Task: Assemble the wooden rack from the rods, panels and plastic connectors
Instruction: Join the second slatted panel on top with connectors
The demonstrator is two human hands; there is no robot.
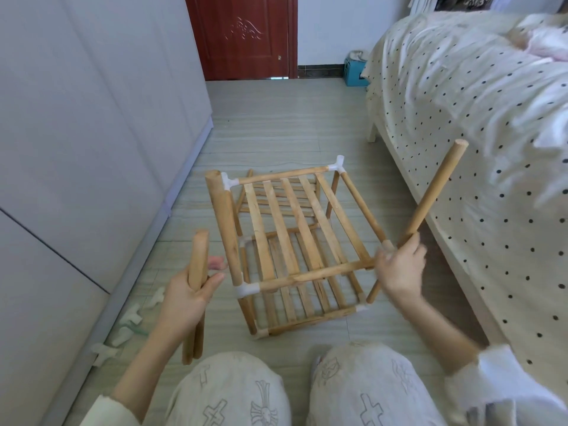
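A partly built wooden rack (pixel 295 238) stands on the floor in front of my knees, with slatted panels on two levels joined by white plastic connectors (pixel 246 289) at the corners. An upright rod (pixel 222 222) rises from its near left corner. My left hand (pixel 187 296) grips a bundle of wooden rods (pixel 196 290) held upright, left of the rack. My right hand (pixel 399 269) holds a single rod (pixel 430 198) that slants up to the right, right beside the rack's near right corner. That corner's connector is hidden behind the hand.
Several loose white connectors (pixel 129 321) lie on the floor along a grey wardrobe (pixel 76 149) at left. A bed with a dotted sheet (pixel 476 133) fills the right side. Another slatted panel (pixel 276 198) lies behind the rack. A red door (pixel 246 35) and blue box (pixel 355 72) are far back.
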